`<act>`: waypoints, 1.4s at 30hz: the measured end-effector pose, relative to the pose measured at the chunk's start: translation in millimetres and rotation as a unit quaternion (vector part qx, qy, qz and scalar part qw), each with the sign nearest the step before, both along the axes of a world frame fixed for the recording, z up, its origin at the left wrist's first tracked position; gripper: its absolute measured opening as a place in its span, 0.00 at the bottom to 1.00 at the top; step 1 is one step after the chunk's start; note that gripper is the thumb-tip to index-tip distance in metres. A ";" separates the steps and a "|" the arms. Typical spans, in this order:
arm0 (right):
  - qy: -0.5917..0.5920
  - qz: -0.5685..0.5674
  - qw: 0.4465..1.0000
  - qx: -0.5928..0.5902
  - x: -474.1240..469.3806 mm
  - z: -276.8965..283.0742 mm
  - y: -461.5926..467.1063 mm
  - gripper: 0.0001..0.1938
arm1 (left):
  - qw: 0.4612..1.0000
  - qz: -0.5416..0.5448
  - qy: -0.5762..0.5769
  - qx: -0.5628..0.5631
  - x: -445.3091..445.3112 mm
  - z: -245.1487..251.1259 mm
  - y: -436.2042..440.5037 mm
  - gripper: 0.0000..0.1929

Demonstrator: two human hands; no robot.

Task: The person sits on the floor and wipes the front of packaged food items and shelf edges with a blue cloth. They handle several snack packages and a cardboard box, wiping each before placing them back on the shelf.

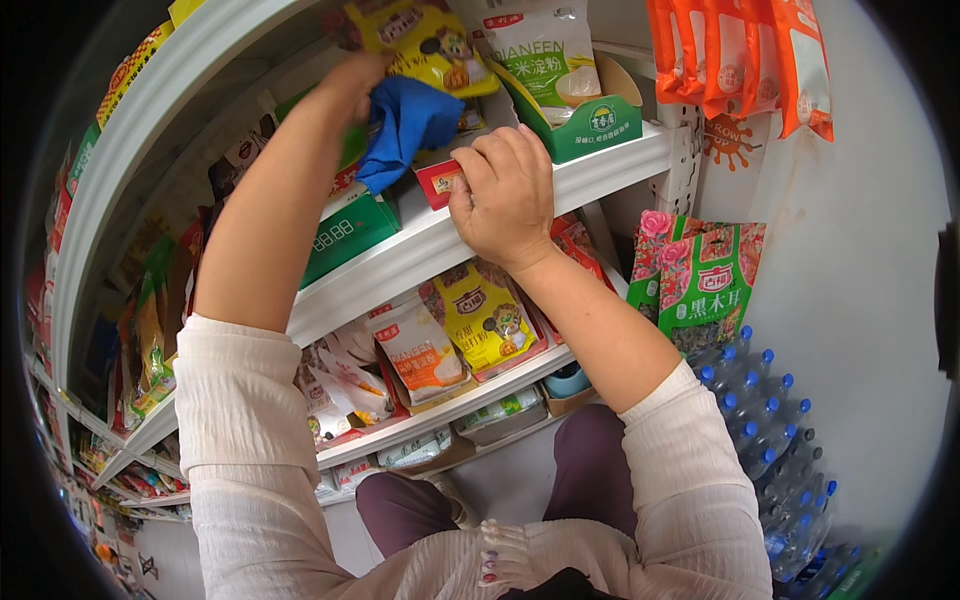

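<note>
Up at the white metal shelf, my left hand is shut around a blue cloth, which hangs down beside it; the fingertips are partly hidden. A yellow food packet lies against that hand, and whether it is gripped too I cannot tell. My right hand rests on the shelf's front edge, fingers curled over a red cardboard box edge. Right of it stands a green display box with a white and green starch packet. A green box sits to the left.
The lower shelf holds an orange and white packet and a yellow packet. Orange bags hang at upper right, green and floral packets below them. Bottles with blue caps stand on the floor at right. More shelving curves along the left.
</note>
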State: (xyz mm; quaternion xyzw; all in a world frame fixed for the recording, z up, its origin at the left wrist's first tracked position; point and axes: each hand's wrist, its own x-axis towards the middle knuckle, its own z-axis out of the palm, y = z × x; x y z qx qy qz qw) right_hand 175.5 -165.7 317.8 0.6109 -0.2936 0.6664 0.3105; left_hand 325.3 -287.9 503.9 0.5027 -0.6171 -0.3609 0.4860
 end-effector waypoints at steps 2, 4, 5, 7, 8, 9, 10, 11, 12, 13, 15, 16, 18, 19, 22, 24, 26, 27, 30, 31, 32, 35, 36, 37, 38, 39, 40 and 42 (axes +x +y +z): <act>-0.003 0.002 1.000 0.000 0.0 0.2 0.1 0.15 | 0.995 0.042 -0.090 -0.003 2.6 -9.8 -3.0 0.17; -0.002 -0.003 1.000 -0.005 -0.2 0.6 -0.1 0.15 | 0.983 0.056 -0.176 0.018 6.5 -9.7 -2.7 0.17; -0.003 0.000 1.000 -0.009 -0.1 0.7 0.0 0.15 | 0.974 0.062 -0.217 0.027 8.1 -6.9 -0.8 0.18; 0.002 -0.002 1.000 0.001 -0.3 0.5 0.2 0.15 | 0.917 0.093 -0.385 -0.050 11.7 1.1 8.3 0.17; 0.001 0.001 1.000 0.006 -0.5 0.5 0.2 0.15 | 0.875 0.100 -0.465 -0.093 11.2 5.4 14.5 0.18; 0.003 -0.004 1.000 0.003 -0.5 0.6 0.1 0.15 | 0.836 0.134 -0.507 -0.162 9.8 7.1 22.0 0.18; 0.002 -0.005 1.000 0.002 -0.6 0.5 -0.1 0.15 | 0.791 0.158 -0.546 -0.226 8.4 9.0 31.0 0.20; 0.000 -0.006 1.000 0.002 -0.4 0.3 -0.2 0.15 | 0.744 0.189 -0.580 -0.272 5.8 9.1 40.6 0.21; 0.001 -0.008 1.000 0.000 -0.5 0.2 -0.6 0.15 | 0.686 0.231 -0.596 -0.348 0.9 3.1 49.9 0.23; 0.001 -0.008 1.000 0.000 -0.6 -0.1 -0.9 0.15 | 0.626 0.279 -0.607 -0.402 -3.9 -5.8 58.8 0.26; 0.001 -0.008 1.000 -0.001 0.8 -0.5 -1.2 0.15 | 0.548 0.283 -0.637 -0.462 -7.9 -24.0 75.8 0.30; 0.000 -0.011 1.000 -0.003 0.9 -0.6 -1.5 0.15 | 0.536 0.241 -0.657 -0.472 -10.3 -30.3 80.7 0.33; -0.003 -0.012 1.000 -0.007 1.2 -0.8 -1.9 0.15 | 0.522 0.170 -0.759 -0.349 -16.4 -33.8 80.5 0.31; -0.003 -0.010 1.000 -0.008 1.0 -0.9 -1.9 0.15 | 0.533 0.164 -0.766 -0.320 -18.7 -31.9 77.3 0.33; -0.002 -0.008 1.000 -0.003 0.8 -1.3 -1.7 0.15 | 0.558 0.180 -0.750 -0.306 -22.6 -24.5 61.7 0.40; 0.004 -0.010 1.000 -0.004 0.2 -1.0 -2.5 0.15 | 0.579 0.193 -0.718 -0.334 -21.7 -16.6 50.9 0.45; 0.005 -0.008 1.000 -0.009 0.1 -0.2 -3.6 0.14 | 0.639 0.233 -0.634 -0.366 -16.2 -4.2 42.6 0.47; 0.005 -0.013 1.000 -0.012 0.1 0.0 -3.8 0.14 | 0.666 0.249 -0.606 -0.356 -12.6 0.0 39.6 0.48; 0.006 -0.014 1.000 -0.017 0.2 0.5 -3.9 0.14 | 0.684 0.202 -0.640 -0.286 -6.5 6.4 29.9 0.37; 0.008 -0.013 1.000 -0.014 0.1 0.5 -3.4 0.14 | 0.684 0.186 -0.646 -0.283 -5.0 6.3 26.2 0.34; 0.009 -0.011 1.000 -0.012 0.0 0.5 -2.8 0.14 | 0.684 0.183 -0.624 -0.332 -4.1 5.2 22.2 0.29; 0.010 0.000 1.000 0.009 -0.1 0.8 -0.1 0.15 | 0.678 0.178 -0.549 -0.456 -2.3 -1.5 8.3 0.19; 0.009 -0.001 1.000 0.009 0.2 1.0 0.8 0.15 | 0.685 0.176 -0.519 -0.480 -1.5 -2.6 3.6 0.17; 0.009 -0.003 1.000 0.009 0.5 1.3 1.6 0.15 | 0.688 0.177 -0.482 -0.512 -0.5 -3.6 -0.7 0.15; 0.008 -0.006 1.000 0.010 0.7 1.7 2.0 0.15 | 0.705 0.180 -0.479 -0.491 0.7 -6.5 -4.2 0.16; 0.010 -0.006 1.000 0.008 1.0 2.2 2.2 0.15 | 0.718 0.185 -0.471 -0.479 1.6 -8.7 -6.7 0.17; 0.011 -0.008 1.000 0.007 1.1 2.6 2.4 0.15 | 0.730 0.187 -0.462 -0.468 1.9 -10.7 -8.0 0.18; 0.010 -0.012 1.000 0.004 1.4 2.9 2.7 0.15 | 0.735 0.200 -0.466 -0.450 1.4 -12.1 -5.3 0.18</act>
